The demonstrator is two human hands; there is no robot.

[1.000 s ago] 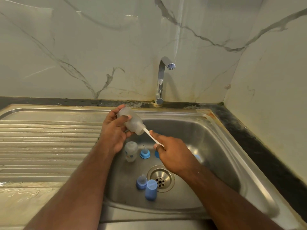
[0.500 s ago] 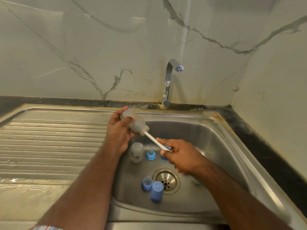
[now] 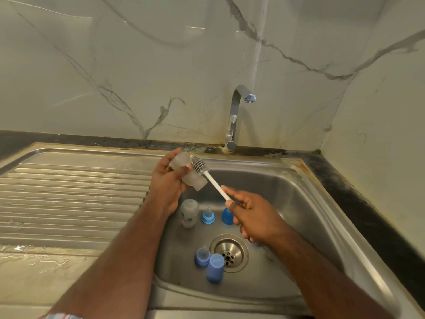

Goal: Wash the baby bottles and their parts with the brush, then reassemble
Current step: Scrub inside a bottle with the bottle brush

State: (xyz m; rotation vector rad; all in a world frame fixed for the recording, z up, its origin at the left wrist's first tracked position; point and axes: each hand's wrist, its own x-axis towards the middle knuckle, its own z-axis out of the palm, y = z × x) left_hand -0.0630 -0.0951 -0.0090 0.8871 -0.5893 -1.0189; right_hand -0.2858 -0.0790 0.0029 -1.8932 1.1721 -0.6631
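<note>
We hold one bottle [image 3: 186, 172] in the left hand [image 3: 166, 180]; right hand [image 3: 254, 217] grips the brush [image 3: 212, 179], head outside. Second bottle [image 3: 189, 212] and blue parts [image 3: 208, 217] lie unassembled in the sink [image 3: 299, 203]: washing early.

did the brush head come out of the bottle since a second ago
Yes. The brush head was inside the bottle held by the left hand; now it lies outside, against the bottle's side, on the faucet side.

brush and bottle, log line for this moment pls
left hand grips bottle | right hand holds brush against bottle's outside | tap dry
</note>
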